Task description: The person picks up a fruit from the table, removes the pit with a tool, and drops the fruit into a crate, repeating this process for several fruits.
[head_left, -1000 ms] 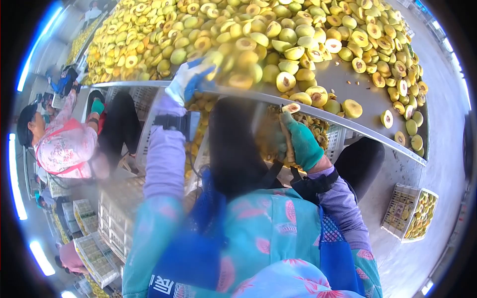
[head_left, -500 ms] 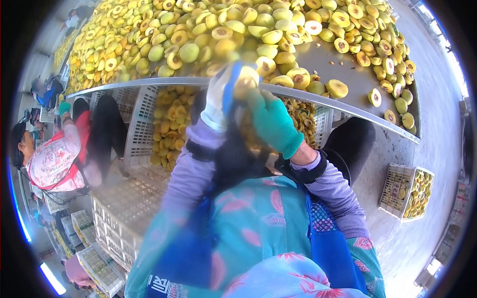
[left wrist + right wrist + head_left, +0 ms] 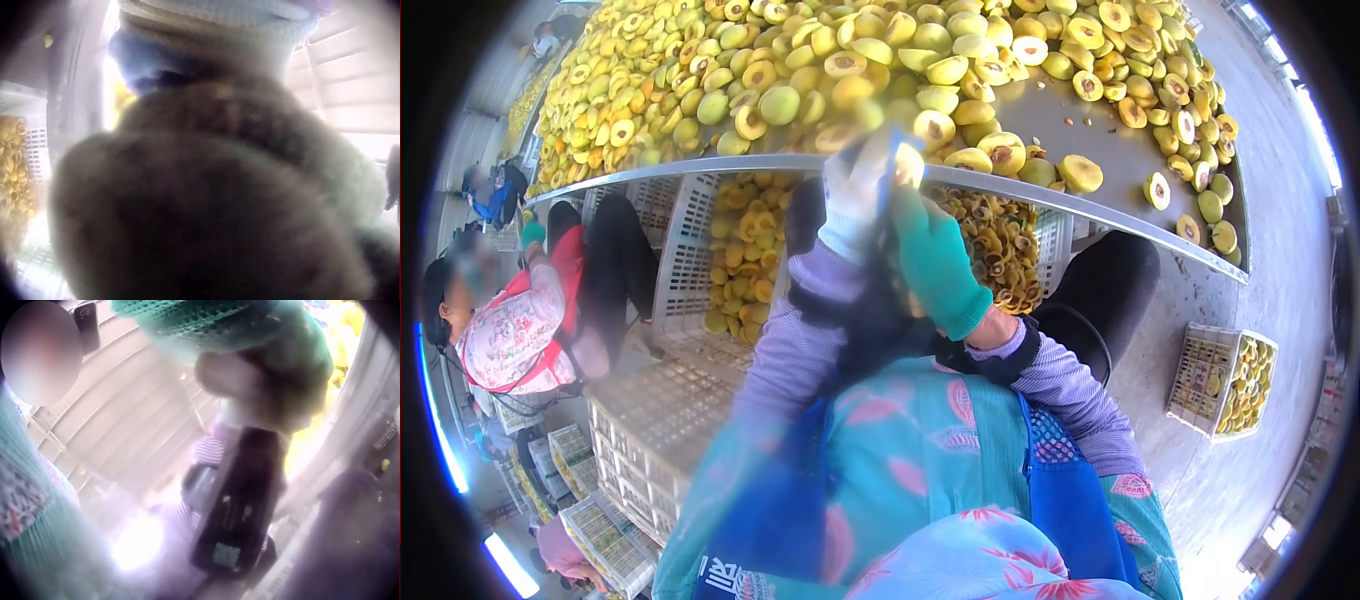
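Note:
In the head view my left hand (image 3: 855,195), in a white and blue glove, grips a halved yellow peach (image 3: 908,165) just over the table's front edge. Against it from the right, my right hand (image 3: 942,258) in a green glove curls its fingers round a tan stick-like handle (image 3: 915,304), mostly hidden by the glove. The tool's working end is hidden between the hands. In the left wrist view a dark blurred shape covers most of the picture below the pale cuff. The right wrist view has the green glove (image 3: 206,328) at its top, fingers blurred.
Peach halves (image 3: 780,105) heap on the metal table (image 3: 1065,130), which has a raised front rim. Below it stand a crate of peach halves (image 3: 745,250) and a heap of scraps (image 3: 1005,245). A filled crate (image 3: 1205,385) sits on the floor; another person (image 3: 510,330) works at left.
My left hand came from the heap rightward and toward me with a peach half, meeting the right hand. The half at my right fingertips is no longer visible there. Both hands then shifted slightly.

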`<state>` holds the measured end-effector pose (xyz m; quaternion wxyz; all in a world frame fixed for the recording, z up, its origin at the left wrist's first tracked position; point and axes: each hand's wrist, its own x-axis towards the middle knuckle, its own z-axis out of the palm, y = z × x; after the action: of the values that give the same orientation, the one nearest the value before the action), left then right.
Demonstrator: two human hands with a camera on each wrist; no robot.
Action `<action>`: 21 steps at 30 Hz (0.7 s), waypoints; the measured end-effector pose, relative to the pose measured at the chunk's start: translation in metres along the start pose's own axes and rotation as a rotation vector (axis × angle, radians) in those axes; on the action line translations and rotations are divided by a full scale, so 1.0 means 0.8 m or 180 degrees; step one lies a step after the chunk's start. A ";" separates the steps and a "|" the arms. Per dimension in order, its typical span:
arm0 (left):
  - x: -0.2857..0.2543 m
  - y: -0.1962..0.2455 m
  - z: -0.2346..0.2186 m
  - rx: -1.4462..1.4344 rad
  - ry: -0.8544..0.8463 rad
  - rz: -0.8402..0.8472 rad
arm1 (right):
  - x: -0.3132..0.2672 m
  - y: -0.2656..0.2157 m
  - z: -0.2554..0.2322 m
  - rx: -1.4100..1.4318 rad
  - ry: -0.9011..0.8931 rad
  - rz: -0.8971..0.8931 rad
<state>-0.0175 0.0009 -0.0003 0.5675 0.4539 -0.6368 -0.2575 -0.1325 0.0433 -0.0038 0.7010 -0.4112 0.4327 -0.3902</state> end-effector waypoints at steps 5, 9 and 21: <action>-0.003 -0.011 0.014 -0.0154 0.0080 0.0261 | -0.023 -0.028 -0.007 0.0854 -0.0695 0.0840; -0.003 -0.012 -0.001 -0.0573 -0.0645 0.0177 | -0.005 -0.026 -0.022 0.2838 -0.1969 0.1657; -0.033 0.000 -0.069 -0.3226 0.0801 -0.1995 | -0.033 -0.046 -0.014 0.3889 -0.2872 0.2088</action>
<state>0.0338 0.0343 -0.0014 0.6811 0.3200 -0.1991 -0.6277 -0.1582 0.0514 0.0339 0.9856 0.0724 -0.0806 -0.1297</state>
